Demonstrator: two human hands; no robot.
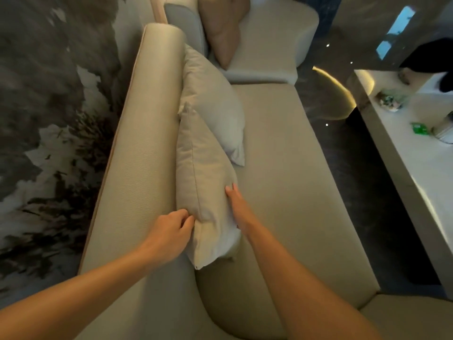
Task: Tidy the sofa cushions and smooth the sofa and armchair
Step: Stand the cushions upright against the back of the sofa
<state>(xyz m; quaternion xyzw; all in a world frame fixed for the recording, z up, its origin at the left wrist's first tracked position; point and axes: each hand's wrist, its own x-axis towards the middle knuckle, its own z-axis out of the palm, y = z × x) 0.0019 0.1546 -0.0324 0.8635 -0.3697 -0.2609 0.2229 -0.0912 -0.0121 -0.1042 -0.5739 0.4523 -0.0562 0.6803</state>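
A cream sofa (282, 168) runs away from me, its rounded backrest (147, 143) on the left. Two pale grey cushions lean against that backrest. The near cushion (203, 182) stands on its edge between my hands. My left hand (171, 231) pinches its left edge near the lower corner. My right hand (236, 204) lies flat against its right face, fingers together. The far cushion (213, 104) rests behind it, partly overlapped. A tan cushion (223, 28) leans on the armchair (277, 38) at the far end.
A dark patterned wall (49, 119) runs along the left behind the backrest. A white low table (411, 153) with a green packet (419, 128) and small items stands to the right, across a strip of dark glossy floor (348, 153).
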